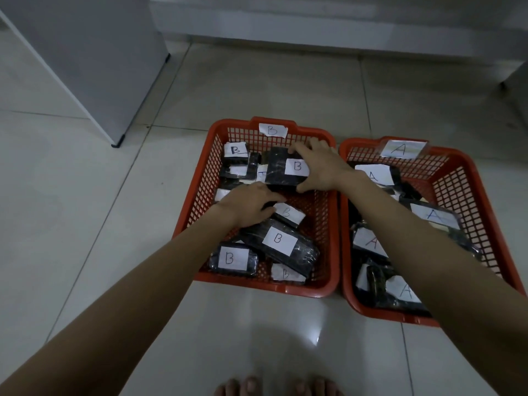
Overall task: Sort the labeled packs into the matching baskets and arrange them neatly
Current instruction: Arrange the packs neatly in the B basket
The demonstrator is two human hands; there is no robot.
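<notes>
Two red plastic baskets stand side by side on the floor. The left basket (pixel 328 238) carries a B tag on its far rim and holds several black packs with white B labels. The right basket (pixel 468 190) carries an A tag and holds several A-labelled packs (pixel 434 217). My right hand (pixel 320 167) grips a black B pack (pixel 285 170) by its right side, raised in the middle of the B basket. My left hand (pixel 248 205) rests palm down on another B pack (pixel 288 214) just below it, fingers curled over it. A larger B pack (pixel 281 244) lies near the front.
A grey cabinet (pixel 94 58) stands at the back left on the pale tiled floor (pixel 85 224). A wall base runs along the back. My bare toes (pixel 274 387) show at the bottom edge, in front of the baskets.
</notes>
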